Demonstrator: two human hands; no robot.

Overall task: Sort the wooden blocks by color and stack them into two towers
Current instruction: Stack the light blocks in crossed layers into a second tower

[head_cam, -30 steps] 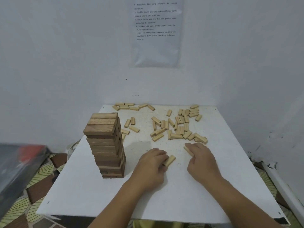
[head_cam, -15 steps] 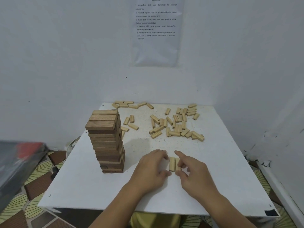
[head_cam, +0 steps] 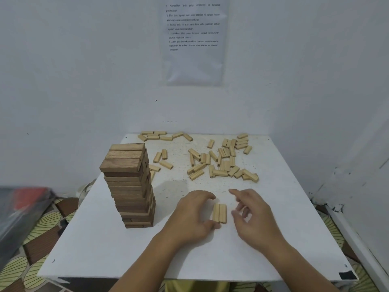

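Two light wooden blocks (head_cam: 219, 212) lie side by side on the white table (head_cam: 294, 218), lengthwise away from me. My left hand (head_cam: 192, 217) rests just left of them, its thumb touching their near end and its fingers arched beside their far end. Just to their right hovers my right hand (head_cam: 253, 214), blurred, fingers spread, holding nothing and apart from the pair. A tall tower of dark brown blocks (head_cam: 130, 186) stands at the left of the table. Several loose light blocks (head_cam: 221, 163) are scattered across the far half.
A row of light blocks (head_cam: 162, 136) lies along the table's far edge against the white wall. A printed sheet (head_cam: 193, 39) hangs on the wall. A dark object with a red patch (head_cam: 21, 209) sits on the patterned floor at the left.
My right hand brought a second light block in beside the first, then let go and drew back to the right. My left hand stayed by the pair.
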